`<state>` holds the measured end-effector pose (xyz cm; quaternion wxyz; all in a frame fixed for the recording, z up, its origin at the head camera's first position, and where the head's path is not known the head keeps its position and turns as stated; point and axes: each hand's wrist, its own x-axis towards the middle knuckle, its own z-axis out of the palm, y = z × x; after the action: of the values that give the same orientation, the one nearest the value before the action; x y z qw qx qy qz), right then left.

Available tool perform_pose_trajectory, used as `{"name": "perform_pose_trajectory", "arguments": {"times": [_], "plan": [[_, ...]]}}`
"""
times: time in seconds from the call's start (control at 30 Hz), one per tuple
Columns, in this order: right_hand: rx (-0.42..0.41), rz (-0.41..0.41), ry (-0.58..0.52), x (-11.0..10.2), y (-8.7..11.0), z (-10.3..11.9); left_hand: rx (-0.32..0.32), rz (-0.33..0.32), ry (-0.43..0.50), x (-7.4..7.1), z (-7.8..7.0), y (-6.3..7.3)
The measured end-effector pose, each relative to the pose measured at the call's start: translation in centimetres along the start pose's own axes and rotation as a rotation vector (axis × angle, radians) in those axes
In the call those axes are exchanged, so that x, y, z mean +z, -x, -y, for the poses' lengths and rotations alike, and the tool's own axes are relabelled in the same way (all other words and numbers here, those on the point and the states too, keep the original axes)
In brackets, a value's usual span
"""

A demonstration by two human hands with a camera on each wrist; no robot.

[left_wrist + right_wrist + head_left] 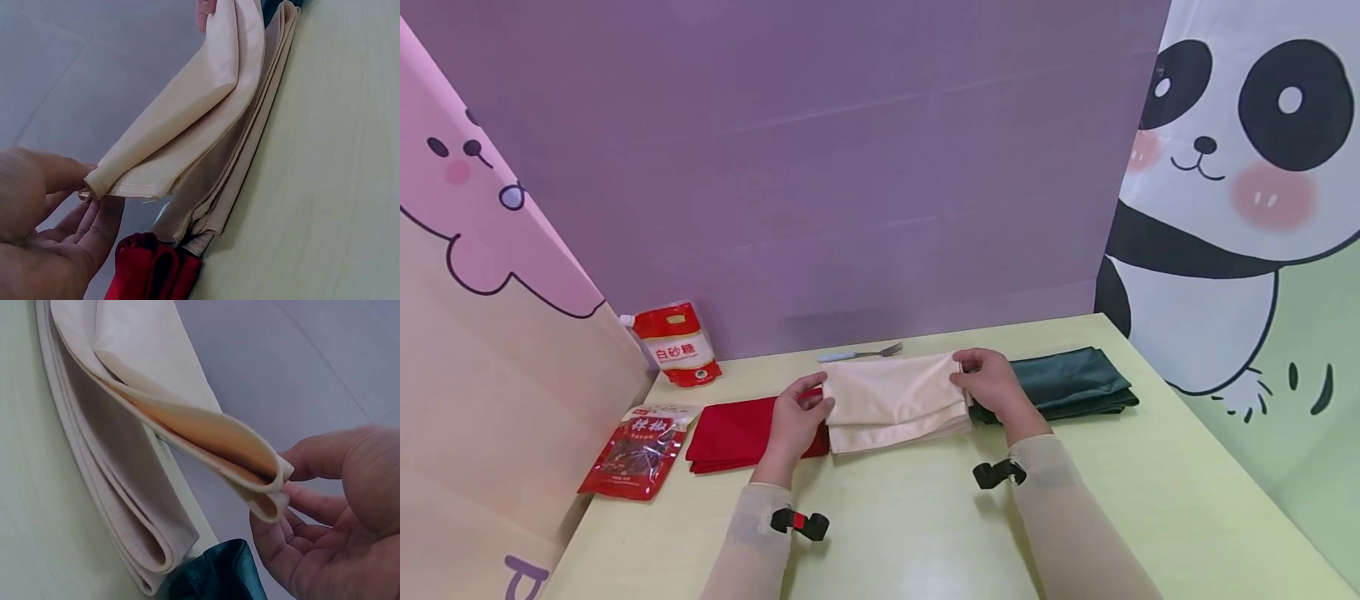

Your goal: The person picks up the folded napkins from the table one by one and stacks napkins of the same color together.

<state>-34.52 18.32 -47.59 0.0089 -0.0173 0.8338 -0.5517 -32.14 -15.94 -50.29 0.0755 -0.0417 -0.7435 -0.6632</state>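
Observation:
My left hand (792, 421) pinches the left corner of a folded cream cloth (891, 390), thumb against fingers. At the opposite corner, my right hand (994, 385) pinches the cloth in the same way. Both wrist views show these layers raised above a lower cream folded stack (122, 478) on the table; I cannot tell whether the two are joined. A folded red cloth (730, 433) lies beside and partly behind my left hand. Past my right hand is a folded dark green satin-like cloth (1067, 382).
Behind the cream cloth lies a fork (857, 355) with a pale handle. At the left, a red-and-white sugar pouch (677, 346) leans at the back, with a red dried-chilli packet (638, 454) nearer. Walls bound the pale table (910, 533) at the back and left.

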Motion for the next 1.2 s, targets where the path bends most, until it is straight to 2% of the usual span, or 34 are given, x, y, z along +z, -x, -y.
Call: {"name": "perform_pose_trajectory", "arguments": {"times": [0.23, 0.47, 0.8, 1.2], "plan": [[0.021, 0.010, 0.075, 0.31, -0.11, -0.03, -0.032, 0.030, -0.083, -0.11, -0.08, 0.30], [0.028, 0.031, 0.121, 0.28, 0.19, 0.19, -0.063, 0.063, -0.090, -0.05, -0.18, 0.41], [0.025, 0.057, 0.179, 0.32, 0.25, 0.20, -0.060, 0.106, -0.106, -0.05, 0.08, 0.46], [-0.009, 0.062, 0.366, 0.36, 0.32, 0.25, -0.066, 0.156, -0.193, 0.21, -0.14, 0.57]]}}
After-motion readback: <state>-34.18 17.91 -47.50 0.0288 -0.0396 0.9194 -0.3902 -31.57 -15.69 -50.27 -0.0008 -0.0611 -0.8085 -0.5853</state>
